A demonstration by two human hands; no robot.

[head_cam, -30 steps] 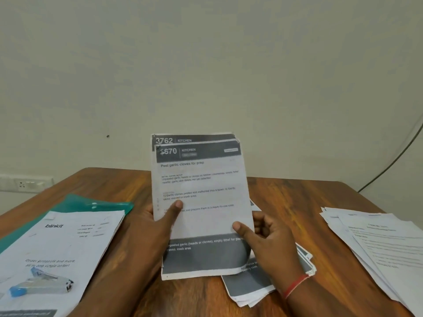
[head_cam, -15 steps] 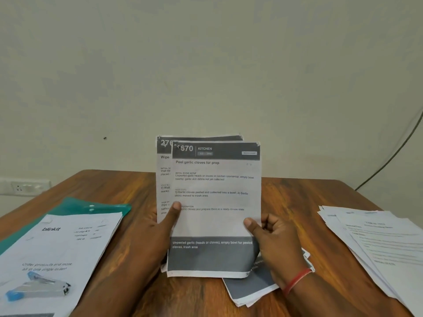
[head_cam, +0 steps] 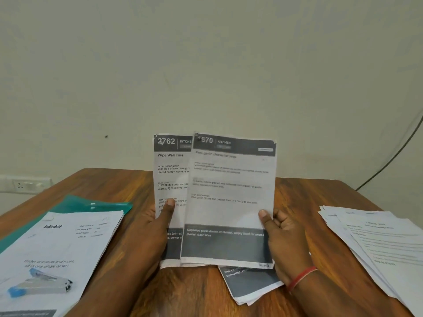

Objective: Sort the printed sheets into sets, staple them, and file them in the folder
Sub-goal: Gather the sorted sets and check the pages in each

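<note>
Two printed sheets stand upright over the wooden table (head_cam: 304,195). My left hand (head_cam: 158,225) pinches the rear sheet (head_cam: 171,175), headed "2762 Wipe Wall Tiles", thumb on its front. My right hand (head_cam: 281,234) pinches the front sheet (head_cam: 231,202), headed "670 Peel garlic cloves", at its right edge. The front sheet overlaps the rear one's right part. Below them a small pile of similar sheets (head_cam: 249,284) lies flat. A green folder (head_cam: 100,203) lies at the left under a white "blinkit" sheet (head_cam: 68,243), with a blue and silver stapler (head_cam: 39,284) on top.
A fanned stack of white printed pages (head_cam: 380,243) lies at the table's right edge. A wall socket (head_cam: 25,184) sits at the far left and a black cable (head_cam: 393,156) runs down the wall at the right.
My right hand has slid the front "670" sheet to the right, off the sheet behind it, uncovering the "2762 Wipe Wall Tiles" page that my left hand keeps hold of.
</note>
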